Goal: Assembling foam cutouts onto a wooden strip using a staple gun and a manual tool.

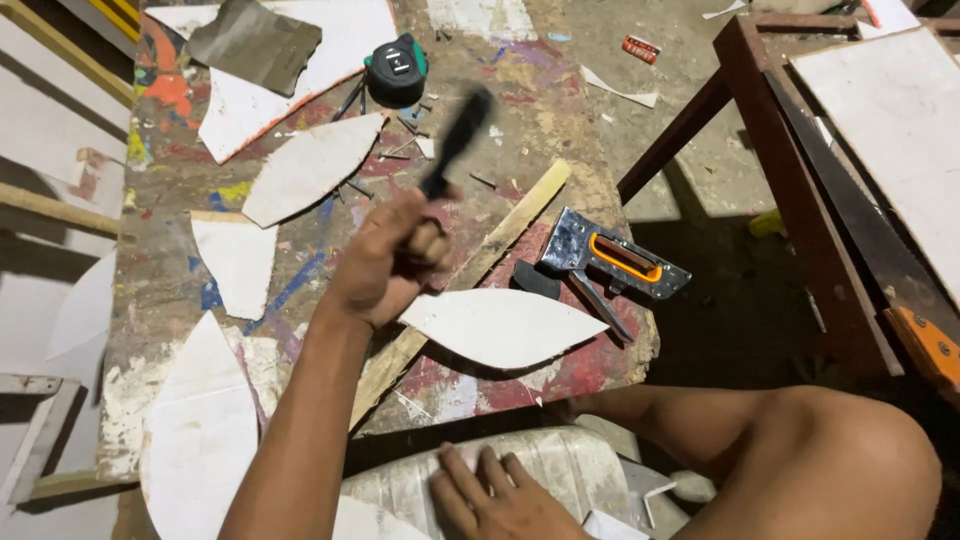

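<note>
Left arm bare, reaches up from the bottom edge, forearm long and straight, wrist slightly bent. Left hand [385,258] is raised mid-frame, fist clenched tight around a black handle [455,140], knuckles up, thumb wrapped over the front; the handle shows motion blur. Right hand [495,495] lies low at the bottom edge, palm down, fingers [470,470] spread and pressed flat, pointing away from the body. Right forearm is out of view. Bare knee [850,450] bent at lower right, thigh running left toward the body.
</note>
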